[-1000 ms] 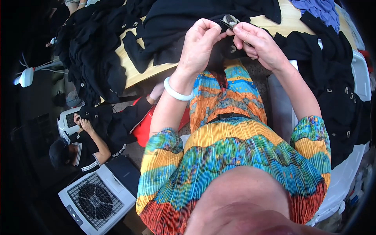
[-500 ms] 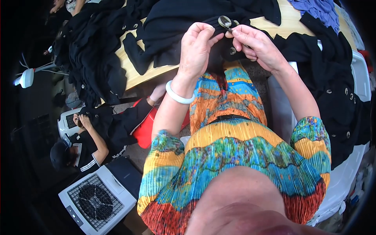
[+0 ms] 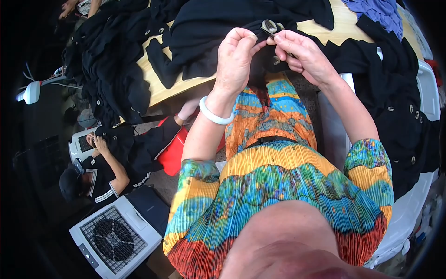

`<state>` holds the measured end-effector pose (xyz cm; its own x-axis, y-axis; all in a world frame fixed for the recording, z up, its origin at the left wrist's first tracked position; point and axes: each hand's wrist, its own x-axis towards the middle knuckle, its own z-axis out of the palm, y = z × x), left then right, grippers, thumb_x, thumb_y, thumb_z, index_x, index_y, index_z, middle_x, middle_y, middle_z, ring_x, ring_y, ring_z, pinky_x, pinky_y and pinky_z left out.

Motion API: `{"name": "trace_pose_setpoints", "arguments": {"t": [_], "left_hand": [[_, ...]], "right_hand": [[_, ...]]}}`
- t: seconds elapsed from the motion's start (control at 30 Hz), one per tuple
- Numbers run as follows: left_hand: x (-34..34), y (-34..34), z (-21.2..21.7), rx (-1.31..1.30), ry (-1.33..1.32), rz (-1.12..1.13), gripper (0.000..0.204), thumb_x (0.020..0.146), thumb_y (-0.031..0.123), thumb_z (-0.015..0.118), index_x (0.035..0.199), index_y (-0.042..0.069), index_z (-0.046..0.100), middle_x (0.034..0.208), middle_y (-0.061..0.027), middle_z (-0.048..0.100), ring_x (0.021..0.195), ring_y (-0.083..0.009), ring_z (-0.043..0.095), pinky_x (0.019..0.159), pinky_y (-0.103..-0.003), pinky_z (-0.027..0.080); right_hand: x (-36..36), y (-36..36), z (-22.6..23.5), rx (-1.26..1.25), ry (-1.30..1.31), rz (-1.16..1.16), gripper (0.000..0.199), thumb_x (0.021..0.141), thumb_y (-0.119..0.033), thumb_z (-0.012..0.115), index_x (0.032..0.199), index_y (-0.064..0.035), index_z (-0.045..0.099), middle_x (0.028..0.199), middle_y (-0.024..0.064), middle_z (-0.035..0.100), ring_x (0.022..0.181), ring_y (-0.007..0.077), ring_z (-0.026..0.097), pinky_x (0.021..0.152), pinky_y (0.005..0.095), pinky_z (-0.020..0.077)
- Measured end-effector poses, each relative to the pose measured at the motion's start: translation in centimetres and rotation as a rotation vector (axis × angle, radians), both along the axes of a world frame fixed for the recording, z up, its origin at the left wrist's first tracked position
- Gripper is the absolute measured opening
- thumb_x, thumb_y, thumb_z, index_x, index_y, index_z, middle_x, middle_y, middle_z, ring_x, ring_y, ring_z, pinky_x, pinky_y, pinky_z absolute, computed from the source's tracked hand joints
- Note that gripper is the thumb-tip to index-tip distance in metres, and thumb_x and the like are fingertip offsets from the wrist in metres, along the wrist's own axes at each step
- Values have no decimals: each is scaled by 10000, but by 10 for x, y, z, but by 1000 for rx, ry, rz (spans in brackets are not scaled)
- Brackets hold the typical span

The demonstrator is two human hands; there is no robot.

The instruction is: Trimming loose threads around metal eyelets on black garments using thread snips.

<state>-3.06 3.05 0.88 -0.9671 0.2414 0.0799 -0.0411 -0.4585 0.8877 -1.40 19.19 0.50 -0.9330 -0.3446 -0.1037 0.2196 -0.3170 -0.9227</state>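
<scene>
The person's 2 hands meet over the near edge of the surface [image 3: 346, 30], where a black garment [image 3: 218, 21] is spread with its bulk lying flat, probably so that the tabletop bears most of the weight and the hands need only manage a small part. A large dark, glossy button [image 3: 269, 26] stands just beyond the fingertips, in the gap between the hands and nearer the right, apparently raised so that it can be reached and seen from above. The left hand [image 3: 234, 58], with a white bangle [image 3: 216, 119] at its wrist, has thumb and forefinger drawn close together, left of the button and a little nearer the body; whether its fingers pinch cloth or thread cannot be told. The right hand [image 3: 304, 56] is curled, its thumb and forefinger grasping a slim dark piece [image 3: 271, 35] that points toward the button; its exact kind is too small to make out. Another button [image 3: 276, 60] shows on dark cloth below, beside the right fingers. More black clothing [image 3: 390, 88] with buttons hangs over a white bin [image 3: 428, 83] on the right, within easy reach, it seems. At left, a co-worker in a dark cap [image 3: 69, 182] bends over similar black cloth.
</scene>
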Motion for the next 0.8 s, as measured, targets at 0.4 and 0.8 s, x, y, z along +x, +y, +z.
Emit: {"name": "trace_pose_setpoints", "arguments": {"t": [0.4, 0.8], "left_hand": [[-9, -19, -1, 274, -143, -117, 101, 812, 50, 434, 759, 59, 520, 763, 7, 486, 763, -105, 497, 841, -437, 427], [-21, -66, -13, 118, -129, 31, 271, 801, 42, 556, 1062, 24, 487, 899, -40, 554, 859, -137, 547, 725, -322, 479]], "right_hand": [[-3, 8, -2, 113, 206, -160, 237, 860, -234, 510, 1013, -53, 517, 715, -36, 512, 548, -11, 384, 478, 125, 298], [-38, 14, -18, 477, 582, -211, 316, 811, -54, 490, 1120, -18, 434, 1099, 79, 520, 1079, 135, 452, 912, 247, 328]]}}
